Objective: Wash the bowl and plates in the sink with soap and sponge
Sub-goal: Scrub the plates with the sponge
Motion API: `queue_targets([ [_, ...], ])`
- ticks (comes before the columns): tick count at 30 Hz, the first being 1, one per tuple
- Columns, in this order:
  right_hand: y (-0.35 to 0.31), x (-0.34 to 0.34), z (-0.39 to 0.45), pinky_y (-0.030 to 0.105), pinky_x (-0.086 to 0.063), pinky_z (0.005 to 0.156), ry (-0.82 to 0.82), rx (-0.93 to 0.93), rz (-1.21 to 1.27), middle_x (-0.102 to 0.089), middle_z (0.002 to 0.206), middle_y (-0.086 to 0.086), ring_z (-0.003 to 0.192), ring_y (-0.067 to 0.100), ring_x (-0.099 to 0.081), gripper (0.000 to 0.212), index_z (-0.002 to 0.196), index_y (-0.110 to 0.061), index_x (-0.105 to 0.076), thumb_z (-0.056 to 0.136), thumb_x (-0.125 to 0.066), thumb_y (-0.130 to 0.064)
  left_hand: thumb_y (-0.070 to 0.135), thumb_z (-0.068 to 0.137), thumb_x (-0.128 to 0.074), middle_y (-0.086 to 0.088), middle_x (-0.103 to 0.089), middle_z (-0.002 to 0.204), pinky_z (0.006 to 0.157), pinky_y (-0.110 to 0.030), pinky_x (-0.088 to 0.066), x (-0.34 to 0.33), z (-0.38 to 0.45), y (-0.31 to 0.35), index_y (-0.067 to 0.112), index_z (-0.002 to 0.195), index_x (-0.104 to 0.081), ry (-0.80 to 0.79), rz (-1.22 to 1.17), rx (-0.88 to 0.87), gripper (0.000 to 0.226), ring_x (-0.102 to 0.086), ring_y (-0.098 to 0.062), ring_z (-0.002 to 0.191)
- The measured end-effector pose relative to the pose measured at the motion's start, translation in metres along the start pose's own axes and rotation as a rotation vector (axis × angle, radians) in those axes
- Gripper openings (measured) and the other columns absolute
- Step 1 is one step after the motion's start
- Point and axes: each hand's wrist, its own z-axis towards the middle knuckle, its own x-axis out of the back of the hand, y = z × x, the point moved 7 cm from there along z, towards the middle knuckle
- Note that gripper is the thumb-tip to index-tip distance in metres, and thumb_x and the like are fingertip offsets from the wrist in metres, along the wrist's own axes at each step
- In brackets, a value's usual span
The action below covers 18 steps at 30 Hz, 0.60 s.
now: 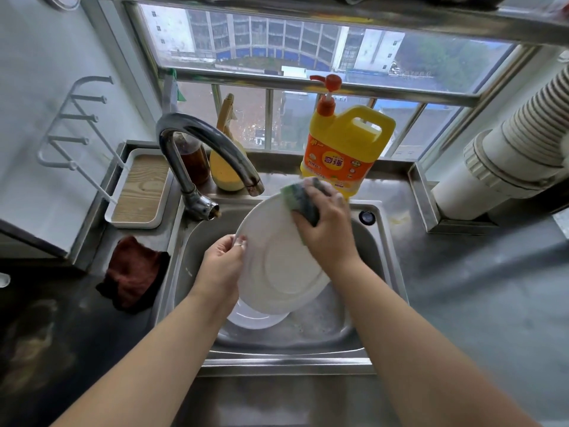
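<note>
Far left, a white wire rack with pegs hangs on the pale wall, and below it a white tray with a wood-grain base sits at the back left corner of the grey steel desk. In front of the tray, a crumpled dark red cloth lies on the desk just beside the sink's left rim. The curved chrome tap arches over the stainless steel sink, with a brown glass bottle and a yellow spray bottle standing behind it along the back edge.

Over the basin now: the left hand grips the left rim of the round white plate, thumb curled over the edge, holding it tilted above the sink. Under it, another white dish rests in the sudsy basin bottom. The right hand is curled round a green and dark grey sponge, pressing it against the plate's upper right rim.

Behind that hand, a yellow detergent jug with an orange pump stands on the back edge under the window, which has horizontal metal bars and looks out on buildings. At the far right, a white ribbed duct pipe runs down to the desk's back right corner.
</note>
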Motion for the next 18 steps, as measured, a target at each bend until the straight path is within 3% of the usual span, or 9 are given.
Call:
queue_targets([
  [4, 0.056, 0.016, -0.003, 0.039, -0.039, 0.107, 0.03, -0.295, 0.136, -0.05, 0.136, 0.005, 0.125, 0.022, -0.046, 0.059, 0.142, -0.023, -0.045, 0.088, -0.065, -0.034, 0.01, 0.1, -0.044, 0.004, -0.065, 0.058, 0.056, -0.022, -0.053, 0.009, 0.008, -0.004, 0.012, 0.077, -0.056, 0.003, -0.151, 0.039, 0.027, -0.061, -0.012, 0.058],
  [7, 0.079, 0.012, -0.032, 0.031, -0.046, 0.097, 0.074, -0.474, 0.254, -0.051, 0.131, 0.004, 0.114, 0.017, -0.052, 0.059, 0.141, -0.025, -0.044, 0.087, -0.067, -0.032, 0.007, 0.101, -0.04, 0.003, -0.07, 0.067, 0.079, -0.036, -0.053, 0.01, 0.015, -0.01, 0.014, 0.078, -0.056, 0.014, -0.281, 0.092, 0.029, -0.063, -0.017, 0.076],
  [10, 0.081, -0.001, -0.068, 0.021, -0.041, 0.086, 0.144, -0.606, 0.318, -0.046, 0.125, 0.008, 0.104, 0.017, -0.052, 0.057, 0.137, -0.023, -0.046, 0.085, -0.069, -0.024, 0.015, 0.103, -0.037, 0.003, -0.07, 0.086, 0.096, -0.05, -0.044, 0.008, 0.019, -0.023, 0.021, 0.079, -0.057, 0.037, -0.383, 0.183, 0.032, -0.062, -0.021, 0.093],
  [13, 0.064, -0.02, -0.093, 0.022, -0.038, 0.093, 0.139, -0.585, 0.336, -0.036, 0.13, 0.007, 0.113, 0.019, -0.047, 0.057, 0.135, -0.025, -0.043, 0.085, -0.07, -0.024, 0.024, 0.104, -0.034, 0.002, -0.066, 0.099, 0.097, -0.057, -0.04, 0.001, 0.016, -0.036, 0.023, 0.076, -0.052, 0.052, -0.465, 0.28, 0.034, -0.058, -0.025, 0.104],
  [16, 0.032, -0.038, -0.105, 0.016, -0.029, 0.1, 0.083, -0.414, 0.262, -0.025, 0.141, 0.004, 0.121, 0.011, -0.033, 0.058, 0.136, -0.027, -0.041, 0.085, -0.069, -0.026, 0.024, 0.104, -0.032, -0.009, -0.064, 0.108, 0.092, -0.057, -0.042, -0.01, 0.009, -0.046, 0.022, 0.079, -0.052, 0.043, -0.503, 0.332, 0.033, -0.058, -0.03, 0.101],
  [18, 0.012, -0.05, -0.111, 0.019, -0.029, 0.106, 0.001, -0.278, 0.217, -0.018, 0.143, -0.005, 0.129, 0.013, -0.027, 0.058, 0.135, -0.033, -0.041, 0.085, -0.069, -0.027, 0.023, 0.104, -0.03, -0.02, -0.059, 0.115, 0.096, -0.056, -0.042, -0.018, 0.006, -0.048, 0.018, 0.089, -0.056, 0.025, -0.496, 0.33, 0.031, -0.058, -0.034, 0.103],
])
